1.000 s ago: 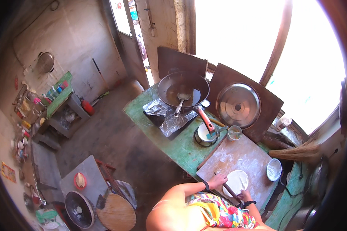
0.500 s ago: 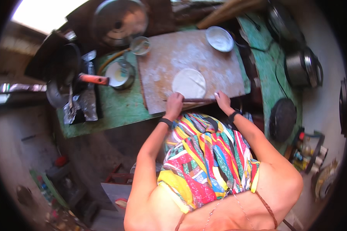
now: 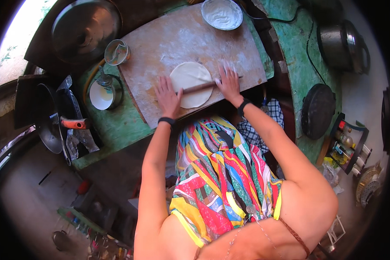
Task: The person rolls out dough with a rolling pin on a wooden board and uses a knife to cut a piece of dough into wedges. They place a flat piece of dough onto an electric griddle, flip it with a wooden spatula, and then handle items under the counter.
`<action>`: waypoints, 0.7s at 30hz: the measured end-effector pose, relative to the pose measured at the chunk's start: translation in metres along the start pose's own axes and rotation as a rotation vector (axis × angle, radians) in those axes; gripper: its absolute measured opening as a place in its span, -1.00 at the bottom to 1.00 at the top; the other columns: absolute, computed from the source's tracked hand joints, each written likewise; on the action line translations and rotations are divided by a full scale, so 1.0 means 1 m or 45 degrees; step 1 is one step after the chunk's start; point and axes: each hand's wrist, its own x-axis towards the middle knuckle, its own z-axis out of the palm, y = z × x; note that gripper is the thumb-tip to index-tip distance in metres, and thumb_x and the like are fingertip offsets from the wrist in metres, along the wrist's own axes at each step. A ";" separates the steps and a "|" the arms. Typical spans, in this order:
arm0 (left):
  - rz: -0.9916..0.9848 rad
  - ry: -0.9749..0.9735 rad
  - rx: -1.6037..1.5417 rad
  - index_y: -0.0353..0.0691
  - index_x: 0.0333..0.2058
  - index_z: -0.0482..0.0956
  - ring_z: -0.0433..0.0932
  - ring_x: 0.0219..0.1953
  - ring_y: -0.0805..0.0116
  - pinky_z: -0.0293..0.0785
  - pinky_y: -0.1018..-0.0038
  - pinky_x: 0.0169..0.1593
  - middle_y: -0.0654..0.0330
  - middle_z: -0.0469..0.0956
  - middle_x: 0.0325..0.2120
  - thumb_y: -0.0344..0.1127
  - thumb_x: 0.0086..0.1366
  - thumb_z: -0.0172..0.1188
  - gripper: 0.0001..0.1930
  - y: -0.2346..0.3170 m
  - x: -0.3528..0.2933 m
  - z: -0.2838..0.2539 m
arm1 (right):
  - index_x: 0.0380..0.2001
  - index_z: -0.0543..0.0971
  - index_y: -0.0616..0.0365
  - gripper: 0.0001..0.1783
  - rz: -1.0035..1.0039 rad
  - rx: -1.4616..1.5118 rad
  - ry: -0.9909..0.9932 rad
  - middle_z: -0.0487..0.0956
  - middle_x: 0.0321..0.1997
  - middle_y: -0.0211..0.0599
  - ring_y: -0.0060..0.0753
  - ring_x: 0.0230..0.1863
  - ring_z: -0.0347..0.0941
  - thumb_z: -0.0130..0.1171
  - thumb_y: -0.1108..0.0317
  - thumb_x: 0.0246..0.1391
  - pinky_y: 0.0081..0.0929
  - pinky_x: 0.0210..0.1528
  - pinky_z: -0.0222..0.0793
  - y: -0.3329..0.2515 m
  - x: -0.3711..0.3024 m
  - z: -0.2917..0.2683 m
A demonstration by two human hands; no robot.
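A round, flat sheet of pale dough (image 3: 189, 73) lies on a floured wooden board (image 3: 145, 54). Across its nearer half runs a thin brown rolling pin (image 3: 198, 87), tilted with its right end farther from me. My left hand (image 3: 168, 96) rests over the pin's left end, palm down, fingers stretched and spread toward the far side. Over the right end lies my right hand (image 3: 229, 83), also flat with its fingers extended. Neither hand wraps its fingers around the pin. Behind the dough, a white bowl (image 3: 237, 24) holding white flour sits at the board's far edge.
Left of the board, a clear cup (image 3: 117, 52) and a pot with a white inside (image 3: 117, 99) stand on the green table (image 3: 121, 138). An orange-handled pan (image 3: 74, 124) is farther left. A black round slab (image 3: 318, 111) and a dark cooker (image 3: 340, 47) are at right.
My hands have gone from gripping the pin's ends at the dough's near edge to lying flat over it. The pin now crosses the dough. The view has shifted too.
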 end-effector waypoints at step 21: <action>0.022 -0.122 -0.109 -0.43 0.15 0.04 -0.11 0.28 0.00 -0.29 0.03 0.27 -0.14 -0.02 0.20 0.02 0.11 0.06 -0.21 0.027 -0.044 -0.013 | 0.16 0.14 0.18 -0.24 -0.275 0.064 -0.286 0.11 0.26 -0.10 -0.18 0.31 -0.07 0.11 0.12 -0.10 -0.18 0.32 -0.24 0.022 -0.022 -0.019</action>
